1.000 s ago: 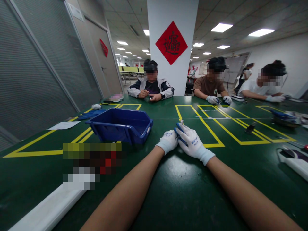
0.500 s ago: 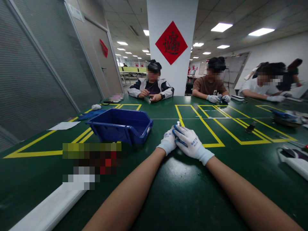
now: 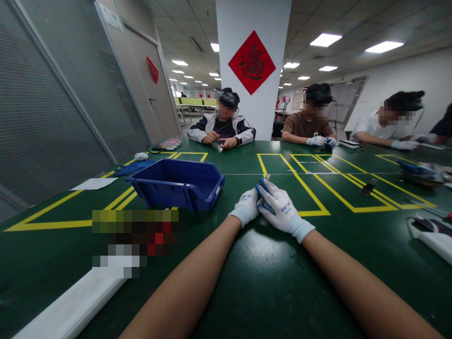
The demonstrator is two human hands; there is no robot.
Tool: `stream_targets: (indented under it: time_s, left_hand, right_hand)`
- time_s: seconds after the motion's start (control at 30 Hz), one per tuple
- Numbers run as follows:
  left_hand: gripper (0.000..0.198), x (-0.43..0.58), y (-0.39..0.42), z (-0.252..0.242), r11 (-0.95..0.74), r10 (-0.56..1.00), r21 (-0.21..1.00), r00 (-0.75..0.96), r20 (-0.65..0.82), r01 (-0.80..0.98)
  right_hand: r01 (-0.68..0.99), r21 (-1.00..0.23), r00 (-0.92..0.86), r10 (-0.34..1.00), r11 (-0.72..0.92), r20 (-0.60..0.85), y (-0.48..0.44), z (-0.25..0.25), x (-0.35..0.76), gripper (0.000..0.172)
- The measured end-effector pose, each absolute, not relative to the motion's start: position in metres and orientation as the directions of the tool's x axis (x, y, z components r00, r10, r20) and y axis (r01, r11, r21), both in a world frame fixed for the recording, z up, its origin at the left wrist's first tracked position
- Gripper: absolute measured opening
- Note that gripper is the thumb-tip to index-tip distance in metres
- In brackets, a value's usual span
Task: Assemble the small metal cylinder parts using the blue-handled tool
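Both my hands wear white gloves with blue palms and meet over the green table (image 3: 268, 278). A small silvery metal piece (image 3: 268, 177) pokes out beyond the fingertips; its kind cannot be made out. My right hand (image 3: 278, 205) has its fingers closed around this piece. Close against it, my left hand (image 3: 249, 203) is also closed, its fingers mostly hidden behind the right ones. Whether the left fingers grip the same piece is hard to see. To the left of my hands stands a blue plastic bin (image 3: 169, 188).
A long white object (image 3: 77, 296), partly blurred out, lies at front left. Yellow tape lines (image 3: 314, 213) mark the table. A small dark object (image 3: 368, 187) stands at right, near a tray of parts (image 3: 420, 174). Three people sit across the table, handling small things.
The metal piece has tilted and shifted slightly right between my fingers. My right fingers have moved a little higher over it. The bin has stayed in place.
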State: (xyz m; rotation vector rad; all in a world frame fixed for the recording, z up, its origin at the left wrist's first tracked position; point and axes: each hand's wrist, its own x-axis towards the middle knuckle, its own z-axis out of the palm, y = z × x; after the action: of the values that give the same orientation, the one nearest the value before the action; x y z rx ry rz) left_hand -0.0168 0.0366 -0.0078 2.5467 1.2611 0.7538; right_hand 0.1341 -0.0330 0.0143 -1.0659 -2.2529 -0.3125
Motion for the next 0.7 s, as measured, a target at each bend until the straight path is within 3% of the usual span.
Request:
stream_targets:
  time_s: [0.4,0.7]
  left_hand:
    - [0.039,-0.0177,0.0419,-0.0112,-0.548,0.836,0.392,0.476,0.273,0.739]
    - [0.034,-0.0182,0.0328,-0.003,-0.596,0.803,0.431,0.497,0.329,0.677]
  right_hand:
    - [0.742,-0.002,-0.55,0.61,0.671,0.57,-0.0333,0.0132,0.1317,0.061]
    - [0.756,-0.039,-0.501,0.615,0.654,0.609,-0.0294,0.0099,0.1347,0.07]
